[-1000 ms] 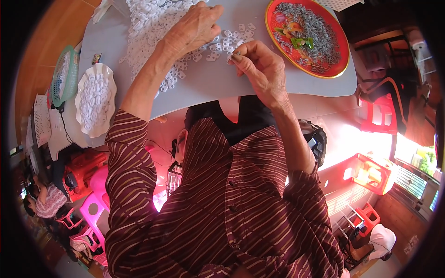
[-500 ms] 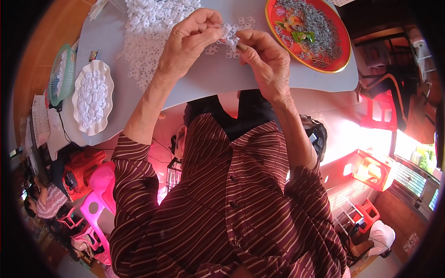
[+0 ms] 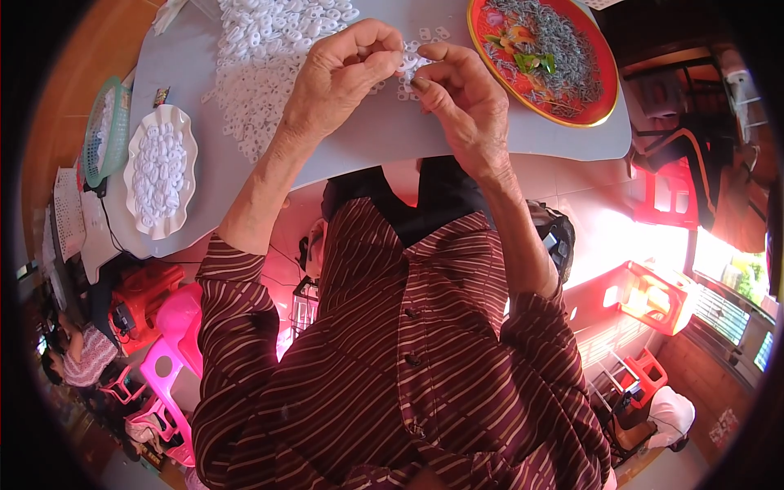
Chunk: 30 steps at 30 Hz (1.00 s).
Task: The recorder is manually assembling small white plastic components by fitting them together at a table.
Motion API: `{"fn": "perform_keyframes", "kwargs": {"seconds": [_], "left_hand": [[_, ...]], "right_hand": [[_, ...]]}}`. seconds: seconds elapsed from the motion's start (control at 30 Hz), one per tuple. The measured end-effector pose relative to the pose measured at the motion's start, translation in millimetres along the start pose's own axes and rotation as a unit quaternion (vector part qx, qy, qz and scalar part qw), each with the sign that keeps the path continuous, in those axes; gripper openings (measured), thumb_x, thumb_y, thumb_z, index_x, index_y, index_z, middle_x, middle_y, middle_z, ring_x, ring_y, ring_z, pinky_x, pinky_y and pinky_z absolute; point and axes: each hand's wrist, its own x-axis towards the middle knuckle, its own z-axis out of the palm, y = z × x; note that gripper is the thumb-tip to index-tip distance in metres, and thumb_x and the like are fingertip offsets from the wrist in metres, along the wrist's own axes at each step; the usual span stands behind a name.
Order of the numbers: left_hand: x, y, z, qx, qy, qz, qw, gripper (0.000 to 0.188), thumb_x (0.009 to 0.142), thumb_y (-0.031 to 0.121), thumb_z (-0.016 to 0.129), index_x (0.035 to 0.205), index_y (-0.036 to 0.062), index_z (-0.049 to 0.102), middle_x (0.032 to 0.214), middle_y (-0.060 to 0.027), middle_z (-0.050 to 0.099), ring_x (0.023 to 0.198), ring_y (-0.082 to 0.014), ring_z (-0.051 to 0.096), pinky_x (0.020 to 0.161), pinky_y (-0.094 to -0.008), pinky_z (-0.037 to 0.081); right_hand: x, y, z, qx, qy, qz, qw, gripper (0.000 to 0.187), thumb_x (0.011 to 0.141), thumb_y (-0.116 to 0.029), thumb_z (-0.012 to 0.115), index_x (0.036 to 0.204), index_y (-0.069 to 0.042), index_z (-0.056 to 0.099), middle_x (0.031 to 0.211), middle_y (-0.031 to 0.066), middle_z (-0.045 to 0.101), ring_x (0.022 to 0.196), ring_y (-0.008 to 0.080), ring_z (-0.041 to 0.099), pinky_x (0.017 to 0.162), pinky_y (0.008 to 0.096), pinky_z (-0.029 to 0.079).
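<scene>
Above the grey table, my two hands are close together. My left hand is closed in a pinch with thumb against forefinger; its fingers hide what is in it. Facing it, my right hand has bent fingers, with thumb and forefinger tips close around something too small to make out. Small white plastic pieces show between and behind the fingertips, and some lie flat on the table. To the left of my left hand spreads a large heap of white oval plastic parts.
A red, gold-rimmed tray of small grey metal pieces sits at the table's right. On the left are a scalloped white dish of white parts and a green basket. Pink stools and red stools stand around.
My left hand has shifted slightly right, nearer the right fingertips. The white piece that showed at its fingertips is now hidden. My right hand has barely moved.
</scene>
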Motion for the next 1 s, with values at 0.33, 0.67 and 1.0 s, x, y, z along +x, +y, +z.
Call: {"fn": "perform_keyframes", "kwargs": {"seconds": [0.33, 0.67, 1.0], "left_hand": [[-1, -2, -3, 0.003, -0.034, -0.041, 0.999, 0.014, 0.088, 0.01, 0.056, 0.099, 0.002, 0.059, 0.086, 0.0049, 0.055, 0.079, -0.0017, 0.05, 0.071, -0.0168, 0.04], [1, 1, 3, 0.062, -0.004, 0.018, 0.998, 0.005, 0.082, 0.007, 0.057, 0.086, 0.0038, 0.059, 0.068, 0.0052, 0.052, 0.06, -0.0021, 0.045, 0.053, -0.0184, 0.037], [-3, 4, 7, 0.046, 0.004, 0.028, 0.999, 0.008, 0.083, 0.005, 0.057, 0.091, 0.0035, 0.058, 0.073, 0.003, 0.055, 0.065, -0.0039, 0.047, 0.058, -0.02, 0.041]], "right_hand": [[0, 1, 0, -0.012, 0.005, -0.004, 1.0, 0.032, 0.084, 0.002, 0.06, 0.114, 0.003, 0.05, 0.085, 0.0046, 0.061, 0.08, 0.0089, 0.059, 0.073, 0.0207, 0.049], [0, 0, 1, 0.004, 0.008, -0.009, 1.0, 0.03, 0.083, 0.003, 0.059, 0.111, 0.004, 0.05, 0.084, 0.0047, 0.061, 0.079, 0.0094, 0.059, 0.072, 0.0207, 0.049], [-1, 2, 1, -0.005, 0.013, -0.014, 1.0, 0.027, 0.084, 0.004, 0.057, 0.11, 0.004, 0.051, 0.086, 0.0049, 0.061, 0.079, 0.0092, 0.059, 0.072, 0.021, 0.049]]}}
